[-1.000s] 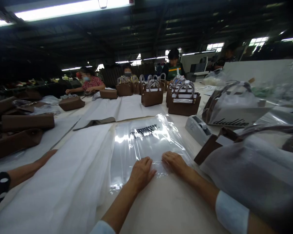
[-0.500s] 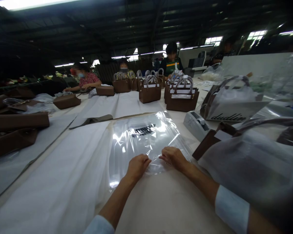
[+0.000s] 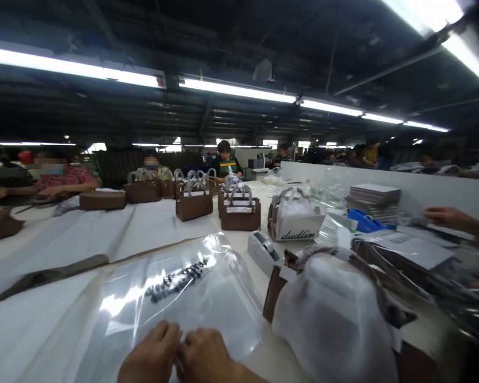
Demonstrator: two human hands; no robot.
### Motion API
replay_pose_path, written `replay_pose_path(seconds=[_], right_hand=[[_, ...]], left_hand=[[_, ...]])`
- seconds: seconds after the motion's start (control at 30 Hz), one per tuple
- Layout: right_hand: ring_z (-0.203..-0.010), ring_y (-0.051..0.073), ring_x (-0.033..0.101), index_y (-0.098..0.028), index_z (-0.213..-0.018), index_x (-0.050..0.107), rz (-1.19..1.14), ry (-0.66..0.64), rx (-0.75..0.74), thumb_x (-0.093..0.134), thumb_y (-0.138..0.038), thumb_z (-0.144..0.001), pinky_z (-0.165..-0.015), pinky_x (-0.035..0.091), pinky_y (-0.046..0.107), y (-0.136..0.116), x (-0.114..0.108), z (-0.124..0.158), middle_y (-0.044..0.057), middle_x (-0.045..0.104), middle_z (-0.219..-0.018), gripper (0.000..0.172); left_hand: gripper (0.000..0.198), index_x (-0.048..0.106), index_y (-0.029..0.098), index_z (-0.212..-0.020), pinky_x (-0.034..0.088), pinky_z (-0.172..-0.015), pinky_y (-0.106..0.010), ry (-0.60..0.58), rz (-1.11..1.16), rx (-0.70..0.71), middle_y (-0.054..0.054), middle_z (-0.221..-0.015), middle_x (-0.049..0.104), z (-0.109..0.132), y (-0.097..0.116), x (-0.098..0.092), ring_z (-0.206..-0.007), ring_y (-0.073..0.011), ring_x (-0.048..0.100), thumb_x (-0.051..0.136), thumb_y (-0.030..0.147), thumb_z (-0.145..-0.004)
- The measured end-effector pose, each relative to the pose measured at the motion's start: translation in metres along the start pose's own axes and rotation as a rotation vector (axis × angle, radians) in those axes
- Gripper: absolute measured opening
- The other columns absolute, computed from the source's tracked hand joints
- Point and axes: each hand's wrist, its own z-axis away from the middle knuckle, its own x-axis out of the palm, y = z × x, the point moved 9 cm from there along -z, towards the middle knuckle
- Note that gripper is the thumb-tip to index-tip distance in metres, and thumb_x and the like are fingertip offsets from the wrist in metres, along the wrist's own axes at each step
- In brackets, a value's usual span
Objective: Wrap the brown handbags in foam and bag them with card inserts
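Note:
Spread on the table is a transparent plastic bag [image 3: 211,298] with black lettering and bright reflections. At its near edge, my left hand [image 3: 151,351] is closed, fingers pinching the plastic. My right hand [image 3: 207,351] is pressed close beside it, closed on the same edge. The fingertips nearly meet, and the exact grip between them is partly hidden. To the right of the plastic sits a tape dispenser [image 3: 261,252]. Nearer me on that side, a brown handbag [image 3: 274,290] is partly covered by a whitish translucent wrapping [image 3: 331,319].
Several brown handbags [image 3: 239,215] with wrapped handles stand farther back. A bag in white packaging [image 3: 299,229] reads "dudlin". Stacked boards [image 3: 373,199] and a blue object [image 3: 367,221] lie right. Another person's hand [image 3: 451,218] reaches in there. Co-workers sit across the table [image 3: 255,197].
The view has swung up and to the right, so the bag and hands appear lower and left. My hands have come closer together on the plastic edge. Another person's hand now shows at right.

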Motion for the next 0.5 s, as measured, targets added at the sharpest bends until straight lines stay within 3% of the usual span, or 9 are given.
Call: replay_pose_path(seconds=[0.1,0.17,0.27,0.37,0.43,0.5], right_hand=[[-0.062,0.017,0.056,-0.016,-0.081,0.058,-0.066,0.064,-0.032,0.049,-0.015,-0.077,-0.054,0.042,0.028,-0.011,-0.041,0.017,0.005,0.061,-0.069,0.009],[-0.073,0.017,0.055,-0.017,-0.082,0.055,-0.14,0.121,-0.129,0.04,-0.015,-0.083,-0.066,0.042,0.029,-0.014,-0.054,0.031,0.005,0.061,-0.076,0.015],[-0.075,0.016,0.055,-0.017,-0.083,0.055,-0.154,-0.002,-0.11,0.038,-0.012,-0.084,-0.08,0.04,0.032,-0.003,-0.027,0.041,0.004,0.061,-0.078,0.017],[-0.07,0.018,0.056,-0.014,-0.09,0.056,-0.108,-0.124,0.077,0.039,-0.012,-0.085,-0.073,0.043,0.033,0.014,0.007,0.039,0.007,0.061,-0.077,0.018],[-0.078,0.02,0.056,-0.012,-0.094,0.057,-0.098,-0.124,0.127,0.038,-0.012,-0.086,-0.074,0.043,0.035,0.016,0.014,0.029,0.011,0.06,-0.084,0.02],[-0.093,0.023,0.053,-0.012,-0.095,0.058,-0.096,-0.127,0.141,0.04,-0.012,-0.085,-0.083,0.041,0.038,0.016,0.018,0.017,0.014,0.059,-0.094,0.02]], left_hand=[[0.017,0.055,0.019,-0.065,0.037,-0.056,-0.025,-0.208,0.21,-0.184,0.0,-0.067,0.059,0.008,-0.005,0.02,-0.062,-0.0143,0.055,0.043,0.019,-0.077],[0.016,0.054,0.018,-0.062,0.038,-0.057,-0.022,-0.262,0.264,-0.214,0.002,-0.062,0.059,0.012,-0.004,0.029,-0.06,-0.0122,0.054,0.045,0.018,-0.075],[0.019,0.057,0.018,-0.065,0.039,-0.058,-0.02,-0.263,0.267,-0.215,0.003,-0.063,0.059,0.016,-0.003,0.034,-0.061,-0.0105,0.055,0.043,0.021,-0.079],[0.021,0.057,0.018,-0.07,0.039,-0.06,-0.021,-0.191,0.223,-0.208,0.001,-0.067,0.059,0.016,0.001,0.029,-0.063,-0.0106,0.054,0.041,0.023,-0.083],[0.02,0.056,0.018,-0.072,0.038,-0.062,-0.021,-0.126,0.181,-0.19,0.0,-0.072,0.058,0.016,0.009,0.021,-0.064,-0.0105,0.054,0.041,0.022,-0.084],[0.02,0.056,0.019,-0.074,0.038,-0.061,-0.021,-0.05,0.134,-0.18,-0.001,-0.076,0.057,0.014,0.015,0.009,-0.065,-0.0107,0.053,0.04,0.023,-0.085]])
